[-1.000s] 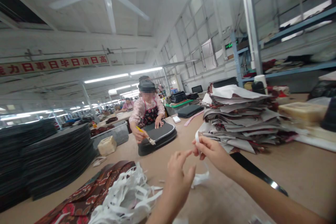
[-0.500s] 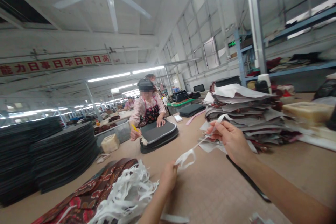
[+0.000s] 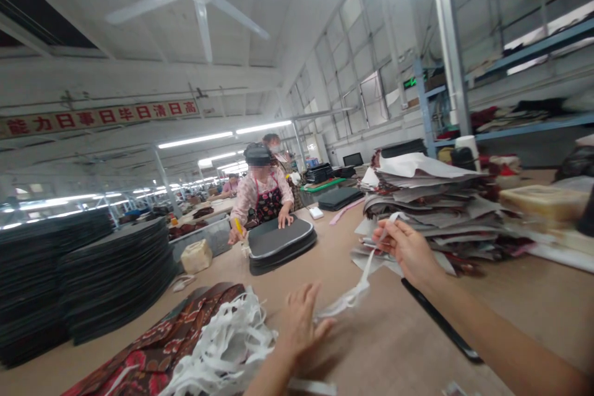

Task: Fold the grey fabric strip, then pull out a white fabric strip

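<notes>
Pinched in the fingers of my right hand is the upper end of a white fabric strip, which hangs down toward the table. My left hand is open, its fingers spread, with the strip's lower end beside the thumb; whether they touch I cannot tell. A tangled heap of white strips lies just left of my left hand, on top of a dark red patterned fabric. Beneath my right forearm a long black object rests on the brown tabletop.
Layered grey and dark red sheets are piled behind my right hand. Tall stacks of black panels stand at left. Across the table a co-worker brushes along a smaller stack of dark panels. A cream block-shaped container sits nearby.
My left hand has opened and let go of the strip, which now droops from my right hand. The co-worker's brush has shifted slightly left along the panel edge.
</notes>
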Tool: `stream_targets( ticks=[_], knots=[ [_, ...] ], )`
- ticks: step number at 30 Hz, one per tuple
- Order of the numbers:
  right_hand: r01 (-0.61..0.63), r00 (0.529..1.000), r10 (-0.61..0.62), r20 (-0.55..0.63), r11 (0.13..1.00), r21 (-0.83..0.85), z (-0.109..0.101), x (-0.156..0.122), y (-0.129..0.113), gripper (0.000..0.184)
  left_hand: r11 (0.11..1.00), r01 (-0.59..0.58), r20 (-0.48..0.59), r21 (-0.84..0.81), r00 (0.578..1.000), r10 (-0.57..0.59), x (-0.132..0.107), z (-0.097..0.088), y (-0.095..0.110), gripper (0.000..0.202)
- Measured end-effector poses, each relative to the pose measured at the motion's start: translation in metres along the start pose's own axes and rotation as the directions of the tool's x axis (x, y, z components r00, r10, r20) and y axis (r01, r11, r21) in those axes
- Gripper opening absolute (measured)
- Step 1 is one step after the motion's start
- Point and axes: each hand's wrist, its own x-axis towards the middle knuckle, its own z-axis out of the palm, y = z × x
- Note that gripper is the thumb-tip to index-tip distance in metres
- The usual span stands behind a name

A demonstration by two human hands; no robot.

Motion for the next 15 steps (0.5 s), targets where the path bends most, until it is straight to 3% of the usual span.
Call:
stream_targets(
  ticks=[2, 5, 9, 12, 15],
  knots=[
    [-0.027, 0.998, 0.027, 0.063, 1.000, -0.010, 0.009, -0.010, 0.003, 0.045, 0.996, -0.041, -0.028, -0.084, 0.999, 0.039, 0.003, 0.002, 0.022, 0.065],
    [-0.049, 0.967, 0.058, 0.248, 0.998, -0.039, 0.025, -0.032, 0.000, 0.046, 0.963, -0.073, -0.053, -0.259, 0.997, 0.061, 0.015, 0.010, 0.055, 0.047],
    [0.049, 0.902, -0.004, 0.431, 0.995, -0.092, 0.033, -0.047, -0.012, 0.040, 0.908, -0.031, 0.013, -0.419, 0.999, 0.040, 0.031, 0.025, 0.072, 0.036],
    [0.117, 0.922, -0.066, 0.382, 0.987, -0.113, 0.028, -0.040, -0.016, 0.039, 0.868, 0.026, -0.011, -0.496, 0.999, -0.036, 0.034, 0.027, 0.062, 0.034],
    [0.070, 0.960, -0.041, 0.277, 0.993, -0.097, 0.021, -0.028, -0.013, 0.044, 0.826, 0.047, -0.054, -0.561, 0.994, -0.093, 0.030, 0.017, 0.050, 0.042]
  ],
)
